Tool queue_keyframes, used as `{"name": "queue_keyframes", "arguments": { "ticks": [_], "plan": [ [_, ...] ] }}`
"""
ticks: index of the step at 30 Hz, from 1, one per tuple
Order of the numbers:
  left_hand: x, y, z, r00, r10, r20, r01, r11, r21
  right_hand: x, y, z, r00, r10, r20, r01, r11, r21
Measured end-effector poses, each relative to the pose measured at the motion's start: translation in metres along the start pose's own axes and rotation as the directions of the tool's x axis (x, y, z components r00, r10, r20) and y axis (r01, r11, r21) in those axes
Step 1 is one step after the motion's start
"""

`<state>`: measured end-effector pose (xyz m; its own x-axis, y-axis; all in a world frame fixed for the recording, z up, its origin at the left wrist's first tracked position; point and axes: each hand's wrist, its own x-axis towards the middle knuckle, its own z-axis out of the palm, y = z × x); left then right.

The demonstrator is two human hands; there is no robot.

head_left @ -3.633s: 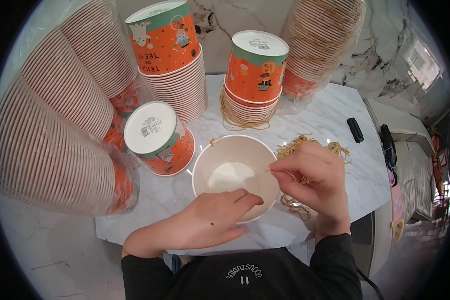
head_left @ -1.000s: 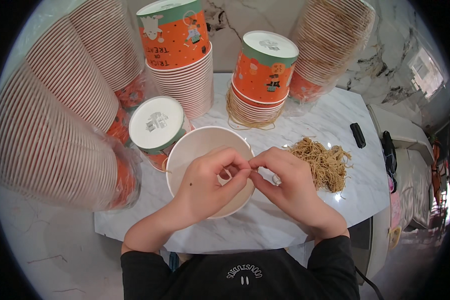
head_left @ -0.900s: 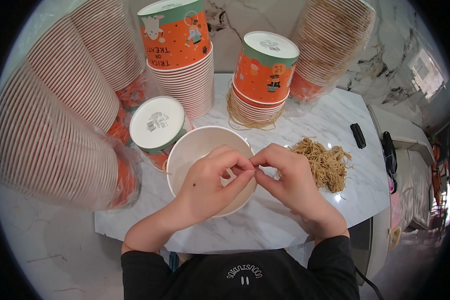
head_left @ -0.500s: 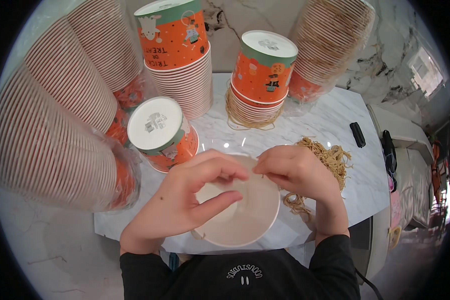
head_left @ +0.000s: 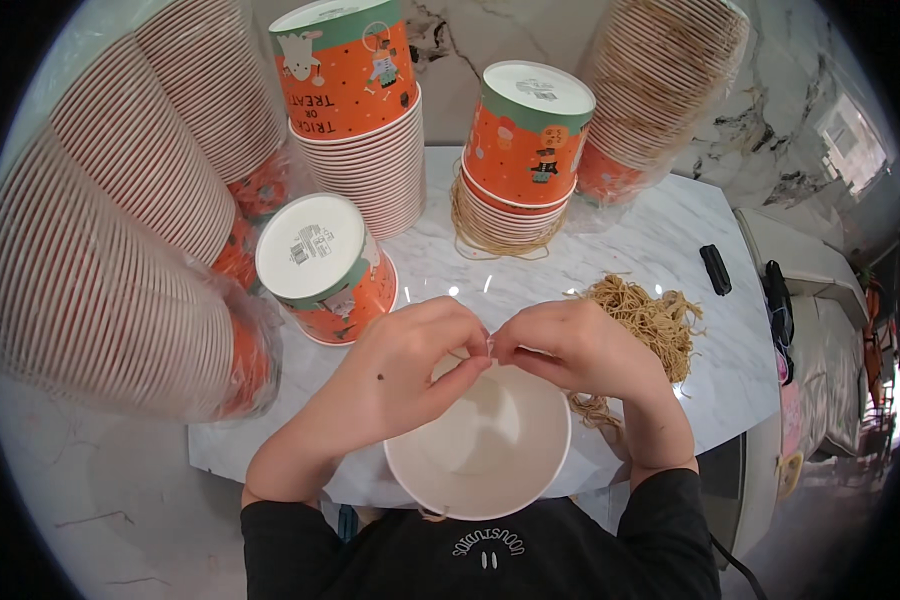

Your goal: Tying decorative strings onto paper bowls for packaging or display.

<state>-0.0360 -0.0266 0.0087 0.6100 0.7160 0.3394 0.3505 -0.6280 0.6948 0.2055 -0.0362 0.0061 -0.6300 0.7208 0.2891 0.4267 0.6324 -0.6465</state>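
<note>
A white-lined paper bucket [head_left: 478, 470] stands mouth up at the table's near edge, close to my body. A short bit of tan cord [head_left: 433, 515] shows at its near rim. Over the far rim, my left hand [head_left: 410, 365] and my right hand [head_left: 575, 345] meet fingertip to fingertip, both closed in a pinch. What lies between the fingertips is too small to make out. Beyond my right wrist sits a loose heap of tan cords [head_left: 650, 320], with a smaller tangle of cord [head_left: 595, 410] beside the bucket.
An upside-down orange and green bucket [head_left: 320, 265] stands left of my hands. Behind are a tall bucket stack [head_left: 360, 170] and a shorter stack [head_left: 525, 150] ringed with cord. Wrapped stacks [head_left: 110, 290] crowd the left; another [head_left: 665, 80] stands back right. A black object [head_left: 714, 270] lies on the marble table [head_left: 710, 400].
My left hand has closed from an open curve into a pinch and moved against the right fingertips. My right hand has shifted slightly left. The bucket has moved toward my body.
</note>
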Motion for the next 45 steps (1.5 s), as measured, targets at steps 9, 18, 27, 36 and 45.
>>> {"name": "queue_keyframes", "arguments": {
  "ticks": [9, 18, 27, 36, 45],
  "plan": [
    [-0.004, 0.006, -0.014, 0.93, -0.261, 0.26, 0.327, 0.911, -0.252, 0.003, 0.003, 0.003, 0.997, -0.076, -0.032, 0.074, 0.995, -0.065],
    [-0.007, 0.012, -0.005, 0.966, -0.242, 0.092, 0.229, 0.965, 0.132, 0.001, -0.009, 0.007, 0.938, 0.327, -0.114, -0.296, 0.929, 0.222],
    [-0.004, 0.016, 0.0, 0.98, -0.2, -0.016, 0.2, 0.98, 0.017, 0.009, -0.001, 0.026, 0.806, 0.461, -0.372, -0.289, 0.854, 0.432],
    [0.005, -0.002, 0.005, 0.984, -0.044, -0.173, 0.072, 0.985, 0.158, 0.009, -0.003, 0.023, 0.935, 0.179, -0.305, -0.169, 0.984, 0.059],
    [0.003, 0.007, -0.007, 0.933, -0.359, -0.014, 0.35, 0.916, -0.199, 0.01, -0.002, 0.016, 0.982, 0.062, -0.18, -0.031, 0.985, 0.172]
  ]
}}
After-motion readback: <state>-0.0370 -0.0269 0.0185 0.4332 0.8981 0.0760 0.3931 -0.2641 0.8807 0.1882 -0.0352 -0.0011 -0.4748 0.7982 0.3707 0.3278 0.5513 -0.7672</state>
